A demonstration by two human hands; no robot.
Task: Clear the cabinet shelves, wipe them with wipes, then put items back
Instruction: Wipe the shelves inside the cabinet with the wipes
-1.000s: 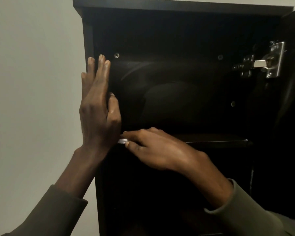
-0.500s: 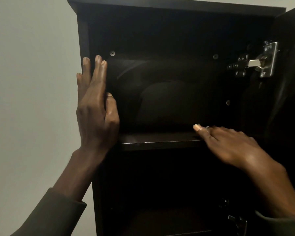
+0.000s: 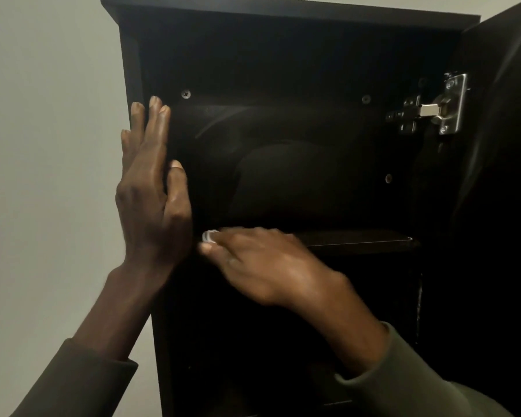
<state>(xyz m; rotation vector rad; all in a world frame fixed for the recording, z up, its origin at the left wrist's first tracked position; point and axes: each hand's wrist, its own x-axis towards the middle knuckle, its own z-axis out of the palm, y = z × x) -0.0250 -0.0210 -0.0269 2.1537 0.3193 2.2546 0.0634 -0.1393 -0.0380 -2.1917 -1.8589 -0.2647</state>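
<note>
Dark cabinet stands open, its door swung out to the right on a metal hinge. The shelf runs left to right across the interior, long axis horizontal, front edge facing the viewer; its right half lies bare up to the right side panel. The right hand rests on the shelf's left end, fingers pointing left and curled over a small white wipe, of which only a sliver shows at the fingertips, just beside the left side panel. The hand is blurred. The left hand lies flat against the cabinet's left front edge, fingers straight and pointing up, holding nothing. The compartment above the shelf is open up to the top panel; the space below is too dark to judge.
</note>
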